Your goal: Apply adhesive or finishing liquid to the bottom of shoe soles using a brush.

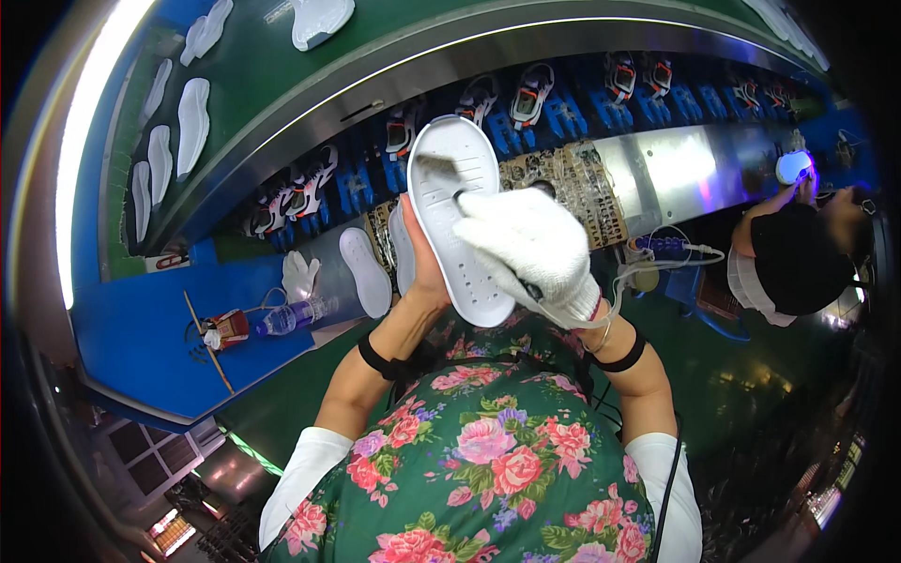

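Observation:
My bare left hand holds a white shoe sole upright in front of me, its fingers mostly hidden behind it. The sole's inner face, with grooves and small holes, is turned toward me. My right hand, in a white knitted glove, is closed around a thin dark-handled brush. The brush's greyish bristles, somewhat blurred, lie over the upper part of the sole. Left of my left hand, another white sole rests on the bench, and a further one is partly hidden behind the held sole.
Sneakers stand in blue holders along the conveyor beyond the bench. More white soles lie on the green upper belt. A glove, a bottle and a red container with a stick are at left. A co-worker sits at right.

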A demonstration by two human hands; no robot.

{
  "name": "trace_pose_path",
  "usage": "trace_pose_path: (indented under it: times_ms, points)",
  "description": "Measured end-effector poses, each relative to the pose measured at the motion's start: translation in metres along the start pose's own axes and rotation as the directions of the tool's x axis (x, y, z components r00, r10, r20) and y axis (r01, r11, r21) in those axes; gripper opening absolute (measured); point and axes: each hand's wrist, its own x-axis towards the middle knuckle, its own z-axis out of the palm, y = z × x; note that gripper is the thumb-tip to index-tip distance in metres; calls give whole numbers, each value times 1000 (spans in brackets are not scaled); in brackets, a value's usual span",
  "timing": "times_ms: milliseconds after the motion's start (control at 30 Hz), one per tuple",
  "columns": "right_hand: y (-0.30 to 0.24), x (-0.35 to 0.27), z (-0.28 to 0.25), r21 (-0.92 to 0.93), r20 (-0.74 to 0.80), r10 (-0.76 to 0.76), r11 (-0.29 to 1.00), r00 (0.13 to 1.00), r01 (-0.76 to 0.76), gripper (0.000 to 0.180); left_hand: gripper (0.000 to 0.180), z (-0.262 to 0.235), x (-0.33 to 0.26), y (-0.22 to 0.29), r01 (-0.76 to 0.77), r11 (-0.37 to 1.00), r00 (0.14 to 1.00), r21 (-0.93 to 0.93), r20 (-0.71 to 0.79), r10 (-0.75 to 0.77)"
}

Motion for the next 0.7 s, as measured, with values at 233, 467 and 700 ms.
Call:
trace_pose_path:
  times_ms: [233,467,700]
  points:
    - [6,3,-8,209,-49,182,963,982,-168,22,98,-7,2,5,-29,993,1000,-115,-14,28]
    - [-9,-9,-5,427,120,114,891,986,-155,24,104,-14,12,9,47,976,920,-213,390,41]
    - [-10,-23,7,128,78,17,991,997,-27,20,104,-27,20,15,48,998,959,-41,283,-35]
